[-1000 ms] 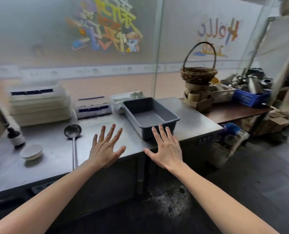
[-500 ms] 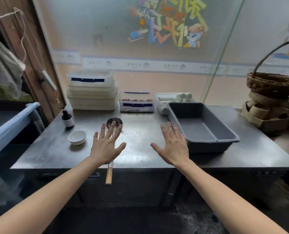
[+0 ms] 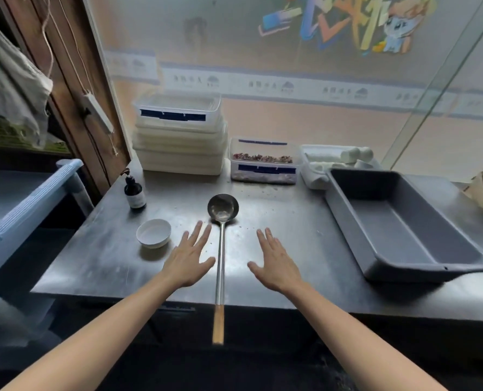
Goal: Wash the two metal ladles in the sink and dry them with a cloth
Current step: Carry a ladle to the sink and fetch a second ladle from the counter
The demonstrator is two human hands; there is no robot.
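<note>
A metal ladle (image 3: 220, 249) lies on the steel counter (image 3: 108, 255) with its bowl away from the person and its long shaft running straight back toward them; the wooden end of the handle sticks out past the counter's front edge. Only this one ladle is in view. The left hand (image 3: 188, 262) hovers palm down just to the left of the shaft, fingers straight and slightly fanned, the thumb reaching close to the shaft (whether it touches cannot be told). The right hand (image 3: 275, 265) hovers palm down to the right of the shaft, a little farther off, its fingers straight too and gripping nothing. Left of the left hand sits a small white bowl (image 3: 153, 232), and behind that a dark bottle (image 3: 134, 193) with a pale label stands upright. Along the back of the counter are a stack of white lidded boxes (image 3: 179, 142), a clear box (image 3: 264, 162) with reddish-brown bits inside, and a white tray (image 3: 313, 165) holding rolled white cloths (image 3: 353, 153). A grey tub (image 3: 404, 230) sits at the right, well apart from the ladle. A grey cloth (image 3: 6, 83) hangs at the far left beside a wooden frame (image 3: 74, 80).
</note>
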